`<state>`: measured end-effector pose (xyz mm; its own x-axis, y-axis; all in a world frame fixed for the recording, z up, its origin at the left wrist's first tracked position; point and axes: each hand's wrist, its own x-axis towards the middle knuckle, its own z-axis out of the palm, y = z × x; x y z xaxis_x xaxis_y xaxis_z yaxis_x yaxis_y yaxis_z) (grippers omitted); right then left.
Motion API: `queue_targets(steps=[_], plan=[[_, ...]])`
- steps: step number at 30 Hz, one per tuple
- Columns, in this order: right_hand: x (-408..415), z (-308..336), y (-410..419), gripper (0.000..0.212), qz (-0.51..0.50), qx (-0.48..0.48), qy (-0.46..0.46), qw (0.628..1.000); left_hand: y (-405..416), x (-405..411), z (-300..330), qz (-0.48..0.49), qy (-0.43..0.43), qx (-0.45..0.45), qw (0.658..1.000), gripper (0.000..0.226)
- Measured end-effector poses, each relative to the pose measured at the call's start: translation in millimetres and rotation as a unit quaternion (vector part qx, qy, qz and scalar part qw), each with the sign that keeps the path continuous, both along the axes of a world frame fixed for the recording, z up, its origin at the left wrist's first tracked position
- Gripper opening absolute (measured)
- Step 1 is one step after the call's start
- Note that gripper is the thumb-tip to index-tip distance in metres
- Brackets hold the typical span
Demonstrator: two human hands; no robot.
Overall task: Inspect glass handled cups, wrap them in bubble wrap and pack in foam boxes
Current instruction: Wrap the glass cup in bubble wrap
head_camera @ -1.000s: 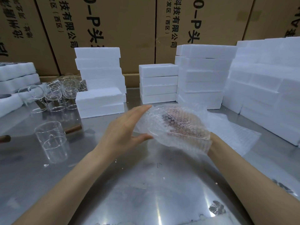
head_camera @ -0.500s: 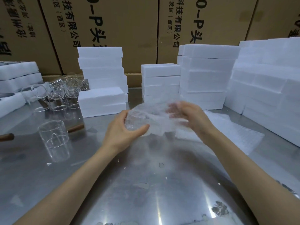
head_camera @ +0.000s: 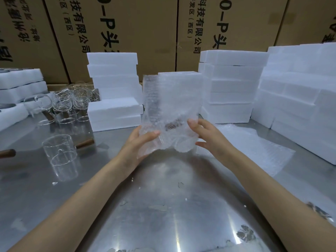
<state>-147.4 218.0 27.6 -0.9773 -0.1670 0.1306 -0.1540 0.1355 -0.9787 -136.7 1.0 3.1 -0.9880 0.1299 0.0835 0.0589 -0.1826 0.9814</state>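
Left hand [head_camera: 140,142] grips the lower left of the bubble-wrapped cup [head_camera: 171,135], held upright above the metal table [head_camera: 163,206] with loose wrap standing tall, right hand [head_camera: 209,139] fingers straight, touching its right side; bare glass cup [head_camera: 60,157] sits left, foam boxes [head_camera: 231,84] stacked behind.

Two bare forearms reach into view from the bottom edge, with no sleeve, glove, watch or band on either as far as the frame shows them. The left hand [head_camera: 140,144] and the right hand [head_camera: 211,137] are both bare too, with short, unpainted fingernails visible on the thumbs. No rings show on the visible fingers.
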Motion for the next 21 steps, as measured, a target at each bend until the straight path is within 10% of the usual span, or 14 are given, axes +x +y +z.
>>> queue_targets(steps=[7, 21], plan=[[-5, -3, 6, 0.017, -0.02, -0.011, 0.028, 0.999, 7, 3, -3, -0.145, 0.068, -0.061, 0.985, 0.065], [7, 6, -4, 0.032, -0.017, 0.005, 0.094, 0.995, 17, 14, 2, -0.126, 0.105, -0.223, 0.961, 0.047]])
